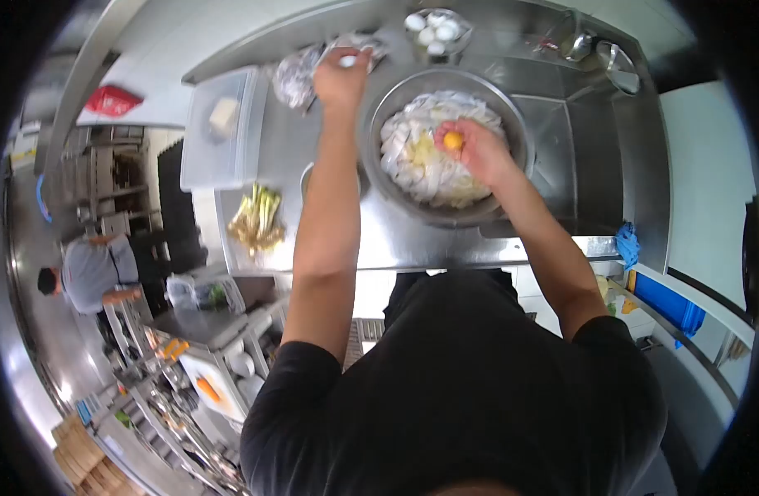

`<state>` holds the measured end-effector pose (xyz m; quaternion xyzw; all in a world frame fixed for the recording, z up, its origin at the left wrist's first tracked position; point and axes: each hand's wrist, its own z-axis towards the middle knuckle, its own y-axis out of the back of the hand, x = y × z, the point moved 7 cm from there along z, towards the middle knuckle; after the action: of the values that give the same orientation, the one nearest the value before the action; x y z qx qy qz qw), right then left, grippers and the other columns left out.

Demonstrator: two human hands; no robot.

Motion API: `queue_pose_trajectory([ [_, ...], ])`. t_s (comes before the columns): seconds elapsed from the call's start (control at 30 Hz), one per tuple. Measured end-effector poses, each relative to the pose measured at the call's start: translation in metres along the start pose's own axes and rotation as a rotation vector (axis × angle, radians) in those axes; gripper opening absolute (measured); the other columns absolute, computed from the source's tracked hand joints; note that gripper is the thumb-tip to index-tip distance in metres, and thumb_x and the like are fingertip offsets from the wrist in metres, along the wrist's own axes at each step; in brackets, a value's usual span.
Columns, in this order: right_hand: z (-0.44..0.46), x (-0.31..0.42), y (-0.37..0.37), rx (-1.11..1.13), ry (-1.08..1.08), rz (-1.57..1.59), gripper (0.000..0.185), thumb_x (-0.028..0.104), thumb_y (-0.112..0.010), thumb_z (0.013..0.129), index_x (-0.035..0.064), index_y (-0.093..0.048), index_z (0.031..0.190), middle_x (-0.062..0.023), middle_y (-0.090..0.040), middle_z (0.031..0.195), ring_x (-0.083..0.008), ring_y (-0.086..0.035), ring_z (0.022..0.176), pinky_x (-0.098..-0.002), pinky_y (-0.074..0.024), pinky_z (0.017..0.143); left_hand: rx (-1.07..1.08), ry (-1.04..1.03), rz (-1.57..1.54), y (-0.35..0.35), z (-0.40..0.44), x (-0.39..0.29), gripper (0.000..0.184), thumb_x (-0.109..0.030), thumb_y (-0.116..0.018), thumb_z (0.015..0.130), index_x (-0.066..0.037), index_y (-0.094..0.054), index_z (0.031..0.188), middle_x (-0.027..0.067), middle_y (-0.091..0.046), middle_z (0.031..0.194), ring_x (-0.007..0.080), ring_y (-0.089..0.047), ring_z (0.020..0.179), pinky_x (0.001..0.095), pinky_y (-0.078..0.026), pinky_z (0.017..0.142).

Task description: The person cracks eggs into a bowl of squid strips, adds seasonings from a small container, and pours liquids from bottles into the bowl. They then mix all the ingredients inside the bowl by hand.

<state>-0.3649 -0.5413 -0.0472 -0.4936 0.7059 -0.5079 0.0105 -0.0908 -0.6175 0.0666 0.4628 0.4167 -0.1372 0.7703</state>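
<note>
Over a large metal bowl (522, 161) my right hand (479, 153) cups an egg yolk (452, 140) in its curled fingers. The bowl holds pale, glossy strips (412, 174), with clear, yellowish liquid like egg white on them. My left hand (341, 81) reaches to the back left, fingers closed around a small white piece that looks like an eggshell (348, 61). It is above or beside a crumpled clear plastic bag (297, 78); whether they touch I cannot tell. A smaller metal bowl (437, 54) with several white eggs (437, 31) stands behind the large bowl.
A clear plastic box (199, 157) with a pale block and trimmed green-onion root ends (255, 223) are on the left. My left arm partly hides a small round container (307, 178). A sink (607, 157) lies right. Another person (98, 269) stands far left.
</note>
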Motion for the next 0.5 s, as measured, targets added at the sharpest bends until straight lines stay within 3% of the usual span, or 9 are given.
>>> queue_pose_trajectory([
  [0.03, -0.002, -0.004, -0.014, -0.019, -0.031, -0.020, 0.028, 0.019, -0.053, 0.102, -0.0066, -0.061, 0.108, -0.0169, -0.066, 0.106, -0.0270, -0.067, 0.100, -0.0380, -0.0563, 0.095, -0.068, 0.080, -0.046, 0.042, -0.023, 0.011, 0.034, -0.038, -0.084, 0.077, -0.006, -0.075, 0.087, 0.0143, -0.073, 0.076, 0.0262, -0.071, 0.076, 0.0370, -0.055, 0.069],
  [0.13, 0.005, -0.036, -0.065, 0.013, -0.106, -0.114, 0.027, 0.019, -0.055, 0.102, -0.0061, -0.062, 0.108, -0.0162, -0.067, 0.108, -0.0264, -0.067, 0.103, -0.0380, -0.0556, 0.096, -0.124, 0.354, -0.185, 0.140, -0.100, 0.060, 0.039, -0.037, -0.076, 0.087, 0.000, -0.071, 0.099, 0.0069, -0.068, 0.074, 0.0140, -0.063, 0.059, 0.0294, -0.051, 0.058],
  [0.23, 0.023, -0.083, -0.110, 0.151, -0.129, -0.265, 0.031, 0.022, -0.057, 0.101, -0.0058, -0.063, 0.112, -0.0159, -0.068, 0.112, -0.0257, -0.067, 0.107, -0.0382, -0.0537, 0.100, -0.159, 0.511, -0.425, 0.196, -0.173, 0.140, 0.037, -0.029, -0.069, 0.092, 0.002, -0.061, 0.111, 0.0083, -0.064, 0.094, 0.0154, -0.063, 0.076, 0.0282, -0.052, 0.065],
  [0.37, 0.047, -0.139, -0.147, 0.173, -0.166, -0.430, 0.032, 0.025, -0.062, 0.098, -0.0030, -0.064, 0.115, -0.0138, -0.066, 0.116, -0.0215, -0.064, 0.110, -0.0348, -0.0511, 0.100, -0.137, 0.640, -0.477, 0.224, -0.242, 0.204, 0.031, -0.013, -0.060, 0.091, 0.000, -0.052, 0.118, 0.0085, -0.059, 0.100, 0.0160, -0.059, 0.087, 0.0309, -0.055, 0.073],
  [0.5, 0.057, -0.169, -0.150, 0.147, -0.112, -0.630, 0.036, 0.026, -0.062, 0.097, -0.0001, -0.062, 0.122, -0.0131, -0.064, 0.119, -0.0214, -0.062, 0.113, -0.0313, -0.0514, 0.095, -0.082, 0.657, -0.504, 0.207, -0.270, 0.212, 0.037, -0.006, -0.058, 0.092, 0.001, -0.046, 0.127, 0.0121, -0.057, 0.108, 0.0196, -0.061, 0.091, 0.0345, -0.059, 0.078],
])
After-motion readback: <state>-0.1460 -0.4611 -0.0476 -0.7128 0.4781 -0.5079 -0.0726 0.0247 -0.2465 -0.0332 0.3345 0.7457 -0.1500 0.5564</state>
